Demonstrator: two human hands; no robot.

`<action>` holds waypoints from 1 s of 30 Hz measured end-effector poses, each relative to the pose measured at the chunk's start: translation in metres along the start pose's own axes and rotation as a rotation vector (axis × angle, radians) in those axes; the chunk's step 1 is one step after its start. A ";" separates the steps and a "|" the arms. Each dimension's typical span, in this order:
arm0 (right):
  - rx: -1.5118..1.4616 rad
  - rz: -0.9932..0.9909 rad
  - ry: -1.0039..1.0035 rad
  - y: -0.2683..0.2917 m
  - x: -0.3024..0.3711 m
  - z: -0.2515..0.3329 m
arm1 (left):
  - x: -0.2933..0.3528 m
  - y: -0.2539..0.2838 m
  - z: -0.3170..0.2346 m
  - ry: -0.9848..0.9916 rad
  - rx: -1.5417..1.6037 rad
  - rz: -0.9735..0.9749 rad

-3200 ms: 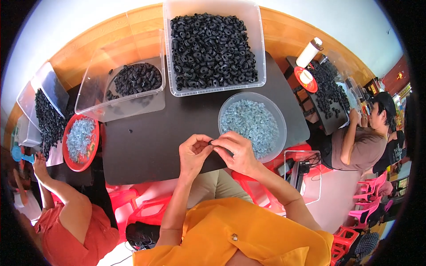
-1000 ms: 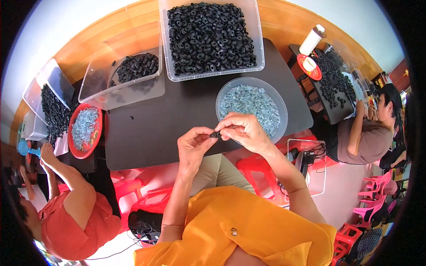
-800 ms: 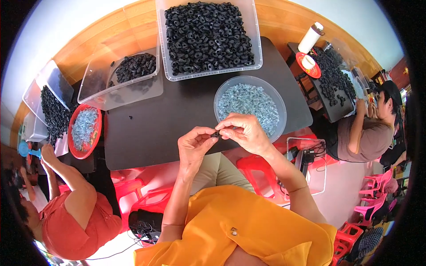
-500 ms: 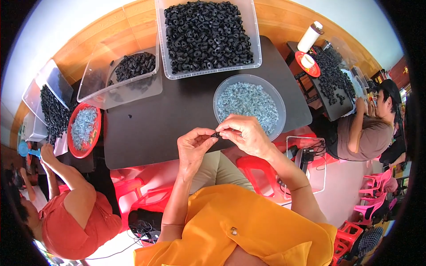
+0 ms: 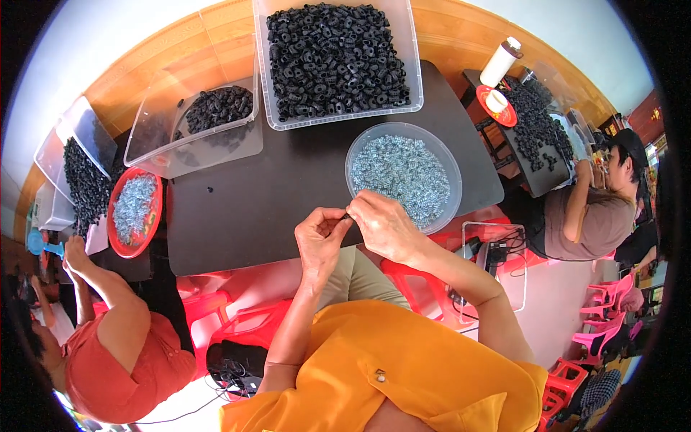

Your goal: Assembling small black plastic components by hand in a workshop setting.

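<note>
Head-worn fisheye, steeply down, close.

Both hands, left hand [image 5: 322, 235] and right hand [image 5: 385, 225], are sitting lower and nearer the table edge. The round bowl [image 5: 405, 175] is appearing slightly farther up the frame.

- Small black part [image 5: 346, 215]: pinched between the fingertips of both hands, just above the bench's near edge, beside the clear bowl; mostly hidden.
</note>
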State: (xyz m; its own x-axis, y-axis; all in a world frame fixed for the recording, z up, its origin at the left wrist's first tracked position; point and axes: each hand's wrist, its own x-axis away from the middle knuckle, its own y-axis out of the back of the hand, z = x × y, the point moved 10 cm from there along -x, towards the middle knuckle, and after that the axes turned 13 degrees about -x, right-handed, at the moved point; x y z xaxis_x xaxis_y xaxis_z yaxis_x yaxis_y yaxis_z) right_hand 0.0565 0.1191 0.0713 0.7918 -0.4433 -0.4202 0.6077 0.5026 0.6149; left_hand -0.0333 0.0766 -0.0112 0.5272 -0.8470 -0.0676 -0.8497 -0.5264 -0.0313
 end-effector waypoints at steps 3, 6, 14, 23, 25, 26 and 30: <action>0.055 -0.023 0.056 -0.002 0.003 0.007 | -0.002 0.000 0.000 0.002 -0.051 -0.007; 0.185 -0.026 0.072 -0.001 0.005 0.020 | -0.006 0.001 0.000 0.011 -0.059 -0.011; 0.346 0.007 0.138 -0.013 0.007 0.020 | -0.004 -0.002 0.015 0.072 -0.028 -0.029; 0.368 0.045 0.232 -0.023 -0.001 0.031 | -0.008 0.004 0.017 0.091 0.207 -0.021; 0.384 0.047 0.238 -0.026 0.001 0.029 | -0.011 0.002 0.017 0.117 0.159 0.060; 0.384 0.047 0.208 -0.026 0.001 0.023 | -0.014 0.006 0.015 0.116 0.158 0.058; 0.292 -0.113 0.086 0.006 0.000 0.023 | -0.037 0.030 -0.006 0.070 -0.141 0.051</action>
State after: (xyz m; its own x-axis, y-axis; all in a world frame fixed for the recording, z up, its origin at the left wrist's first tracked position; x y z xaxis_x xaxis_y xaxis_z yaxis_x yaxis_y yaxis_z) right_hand 0.0590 0.1046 0.0902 0.7303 -0.4137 -0.5436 0.6583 0.2140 0.7217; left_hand -0.0779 0.0916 -0.0038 0.4866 -0.8736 0.0040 -0.8684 -0.4832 0.1114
